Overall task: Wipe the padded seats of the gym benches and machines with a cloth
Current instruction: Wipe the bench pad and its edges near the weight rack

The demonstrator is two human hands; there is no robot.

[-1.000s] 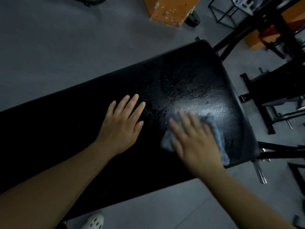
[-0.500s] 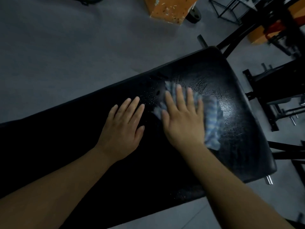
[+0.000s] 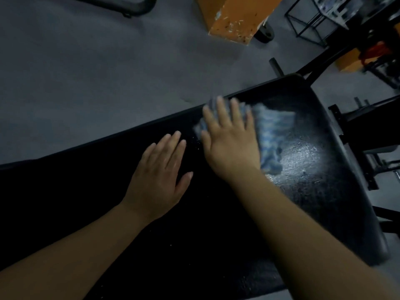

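Head view: right hand (image 3: 232,146) presses the blue cloth (image 3: 270,135) flat on the black bench (image 3: 313,191) at centre-right, fingers (image 3: 223,113) straight and slightly spread over its left part. Left hand (image 3: 160,176) rests flat beside, fingers together.

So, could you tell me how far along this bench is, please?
Done: the right end of the bench pad glistens wet. In hand: the right hand presses the blue cloth flat near the far edge, while the left hand rests on the pad. Left: the dull stretch leftward.
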